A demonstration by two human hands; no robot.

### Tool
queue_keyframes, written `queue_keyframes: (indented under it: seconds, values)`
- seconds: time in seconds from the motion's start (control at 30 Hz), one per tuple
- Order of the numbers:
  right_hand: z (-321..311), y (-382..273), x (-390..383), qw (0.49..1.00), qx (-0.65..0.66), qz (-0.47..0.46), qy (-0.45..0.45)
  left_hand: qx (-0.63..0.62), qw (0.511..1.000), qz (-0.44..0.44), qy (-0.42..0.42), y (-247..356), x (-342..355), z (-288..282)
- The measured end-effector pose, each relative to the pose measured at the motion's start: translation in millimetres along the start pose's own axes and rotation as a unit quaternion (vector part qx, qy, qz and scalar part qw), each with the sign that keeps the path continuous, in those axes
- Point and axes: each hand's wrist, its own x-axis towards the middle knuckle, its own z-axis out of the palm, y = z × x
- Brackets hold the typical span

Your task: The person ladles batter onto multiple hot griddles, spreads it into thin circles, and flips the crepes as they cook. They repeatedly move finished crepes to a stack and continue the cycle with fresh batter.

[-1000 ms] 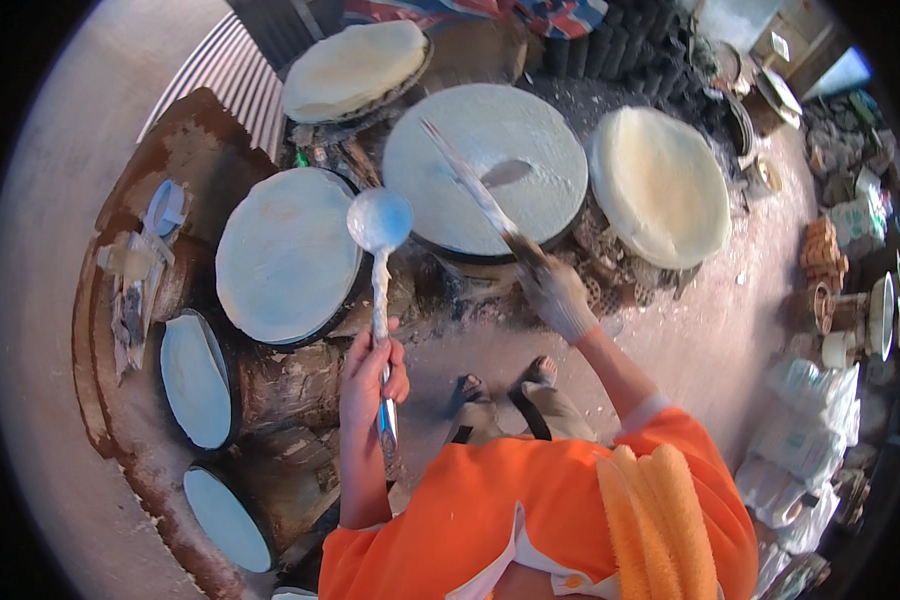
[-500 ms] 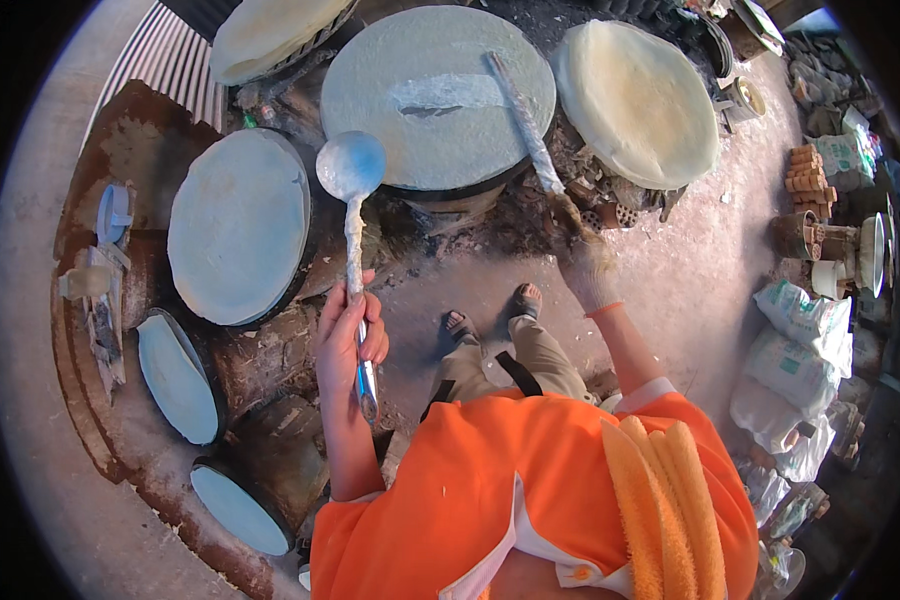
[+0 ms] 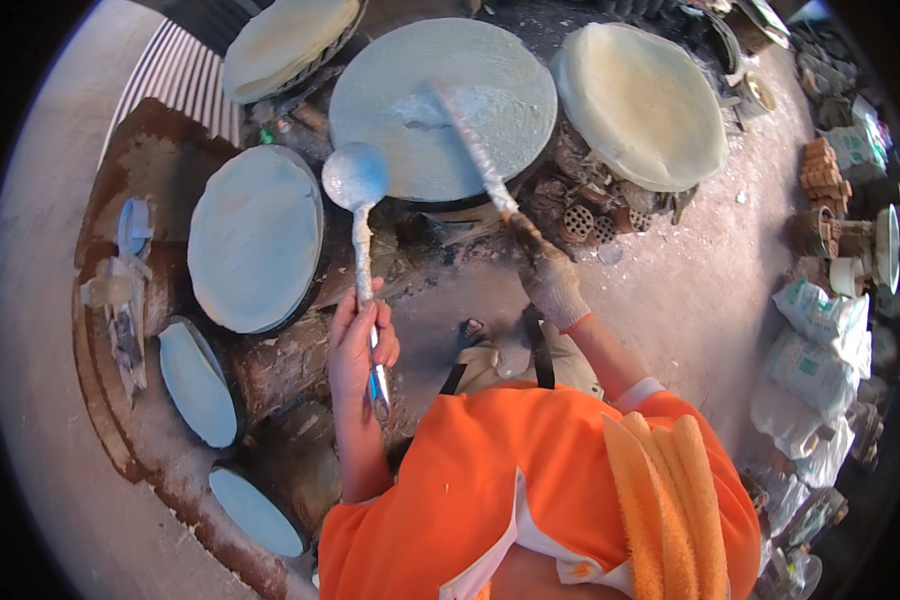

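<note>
My left hand point(image 3: 362, 335) is closed around the handle of a ladle point(image 3: 356, 178), whose round, whitish bowl points away from me, near the front left edge of a big round griddle point(image 3: 448, 198). A wet, pale grey-white layer of batter point(image 3: 500, 75) covers the griddle. My right hand point(image 3: 556, 288), in a knitted work glove, grips the dark end of a long batter-coated spreader point(image 3: 480, 160). The spreader's far end reaches over the middle of the griddle, by a brighter white smear. Its tip is blurred, so whether it touches the batter cannot be told.
On the right stands a round pan with a cream-coloured sheet point(image 3: 642, 105); another sheet-covered pan point(image 3: 258, 240) is at left. Smaller covered pans point(image 3: 198, 385) line the lower left. Perforated briquettes point(image 3: 578, 222) lie below the griddle. White sacks point(image 3: 820, 350) and bricks point(image 3: 823, 178) stand far right.
My right hand and the spreader have swung left, its far end now over the griddle's middle. My left hand still holds the ladle at nearly the same place. The whole view has shifted slightly.
</note>
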Motion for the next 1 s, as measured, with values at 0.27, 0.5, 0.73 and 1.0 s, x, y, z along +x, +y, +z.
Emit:
queue_keyframes:
  seconds: [0.27,0.5,0.73,1.0]
  values:
    - [-58,-47,79,0.99,-0.093,-0.027,-0.098,0.143,0.99,-0.02,0.002,52,94,26]
    - [-93,-49,-12,0.993,0.089,-0.07,-0.025,0.186,0.981,0.021,0.042,34,121,14]
    - [2,-52,19,0.943,0.138,0.256,-0.161,0.211,0.976,-0.013,0.043,13,71,15]
    - [34,-65,-6,0.915,0.245,0.26,-0.187,0.073,0.997,0.017,0.036,-30,66,9]
